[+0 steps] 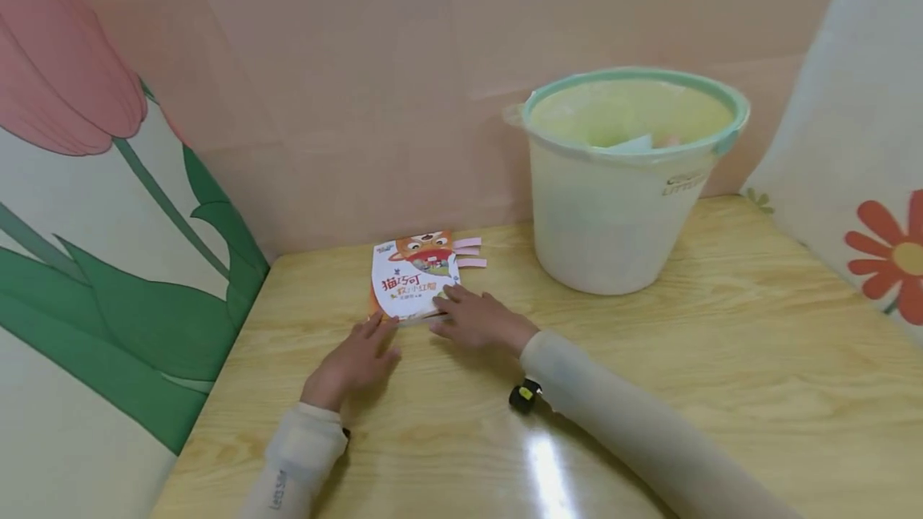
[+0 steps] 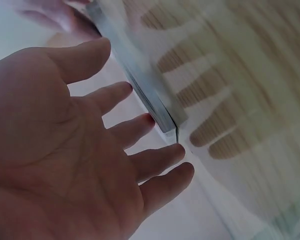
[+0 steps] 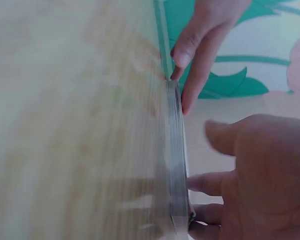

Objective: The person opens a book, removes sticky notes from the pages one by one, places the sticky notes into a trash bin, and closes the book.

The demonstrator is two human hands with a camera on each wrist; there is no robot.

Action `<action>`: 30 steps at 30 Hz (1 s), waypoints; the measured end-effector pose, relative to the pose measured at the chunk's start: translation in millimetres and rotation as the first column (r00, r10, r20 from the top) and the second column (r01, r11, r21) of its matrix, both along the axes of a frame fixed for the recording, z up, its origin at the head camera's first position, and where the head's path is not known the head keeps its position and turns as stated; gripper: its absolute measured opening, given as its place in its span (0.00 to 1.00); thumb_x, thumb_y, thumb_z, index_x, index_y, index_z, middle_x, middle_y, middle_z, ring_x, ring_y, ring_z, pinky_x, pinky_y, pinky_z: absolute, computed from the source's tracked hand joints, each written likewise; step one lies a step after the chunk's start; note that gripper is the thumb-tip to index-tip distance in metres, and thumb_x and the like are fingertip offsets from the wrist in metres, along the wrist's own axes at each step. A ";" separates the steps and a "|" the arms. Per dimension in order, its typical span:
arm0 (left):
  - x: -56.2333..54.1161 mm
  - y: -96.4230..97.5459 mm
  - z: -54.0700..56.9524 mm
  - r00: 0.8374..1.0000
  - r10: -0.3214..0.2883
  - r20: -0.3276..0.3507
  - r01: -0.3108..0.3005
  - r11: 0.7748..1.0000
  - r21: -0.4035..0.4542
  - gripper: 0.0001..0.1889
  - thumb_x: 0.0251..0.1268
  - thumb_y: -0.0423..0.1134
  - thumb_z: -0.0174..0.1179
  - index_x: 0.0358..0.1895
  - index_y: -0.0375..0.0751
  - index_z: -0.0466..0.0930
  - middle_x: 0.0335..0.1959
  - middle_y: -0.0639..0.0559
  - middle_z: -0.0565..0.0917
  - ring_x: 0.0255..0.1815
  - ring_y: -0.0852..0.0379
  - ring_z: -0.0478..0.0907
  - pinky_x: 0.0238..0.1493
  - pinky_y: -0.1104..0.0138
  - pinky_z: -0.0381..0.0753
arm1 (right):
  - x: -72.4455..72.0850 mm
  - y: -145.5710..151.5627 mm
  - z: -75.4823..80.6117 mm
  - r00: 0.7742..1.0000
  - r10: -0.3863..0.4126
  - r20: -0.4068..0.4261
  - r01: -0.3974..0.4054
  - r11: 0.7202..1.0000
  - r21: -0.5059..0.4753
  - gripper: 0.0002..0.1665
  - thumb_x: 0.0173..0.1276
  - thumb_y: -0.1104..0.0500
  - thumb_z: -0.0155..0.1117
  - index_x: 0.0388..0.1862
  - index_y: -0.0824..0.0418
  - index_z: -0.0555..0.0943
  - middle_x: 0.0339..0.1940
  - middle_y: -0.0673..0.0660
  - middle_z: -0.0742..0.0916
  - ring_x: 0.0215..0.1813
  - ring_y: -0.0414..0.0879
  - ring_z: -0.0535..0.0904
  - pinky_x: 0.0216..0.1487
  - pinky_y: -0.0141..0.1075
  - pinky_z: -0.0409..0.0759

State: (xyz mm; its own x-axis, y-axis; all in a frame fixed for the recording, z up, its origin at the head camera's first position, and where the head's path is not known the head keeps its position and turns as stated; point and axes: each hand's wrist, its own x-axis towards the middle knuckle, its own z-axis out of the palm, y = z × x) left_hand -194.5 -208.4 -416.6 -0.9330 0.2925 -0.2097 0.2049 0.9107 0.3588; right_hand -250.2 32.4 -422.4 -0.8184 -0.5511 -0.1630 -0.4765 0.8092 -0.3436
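A stack of thin books or one thick book (image 1: 407,271) with a white cover and an orange cartoon animal lies flat on the wooden table; which of the two I cannot tell. Pink strips (image 1: 469,251) stick out from its right side. My left hand (image 1: 356,360) is at its near left corner, fingers spread and fairly straight. At the near right corner my right hand (image 1: 481,320) touches the cover with extended fingers. In the right wrist view the page edges (image 3: 177,155) show side-on, with a hand at either end. Neither hand grips anything.
A tall white bin (image 1: 606,215) with a green rim stands to the right of the book, papers (image 1: 630,145) showing inside. A pink wall (image 1: 346,94) rises behind the table (image 1: 447,439). Painted tulip panels (image 1: 122,279) border the left side. Both wrists wear dark straps.
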 end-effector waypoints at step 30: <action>1.4 43.6 12.3 0.970 -0.109 -0.216 0.087 0.990 -0.109 0.25 0.75 0.56 0.51 0.72 0.58 0.67 0.69 0.46 0.68 0.69 0.40 0.61 0.58 0.41 0.59 | 32.4 65.8 16.4 0.947 0.185 -0.264 -0.179 0.983 0.045 0.21 0.71 0.59 0.65 0.61 0.49 0.83 0.63 0.57 0.84 0.59 0.56 0.81 0.57 0.52 0.81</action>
State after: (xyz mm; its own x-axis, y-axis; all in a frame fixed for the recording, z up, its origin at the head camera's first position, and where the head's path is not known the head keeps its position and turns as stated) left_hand -193.1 -164.9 -404.3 -0.9271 0.3732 -0.0339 0.3591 0.9106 0.2045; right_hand -217.8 98.3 -406.0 -0.7197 -0.6934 0.0345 -0.6881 0.7058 -0.1686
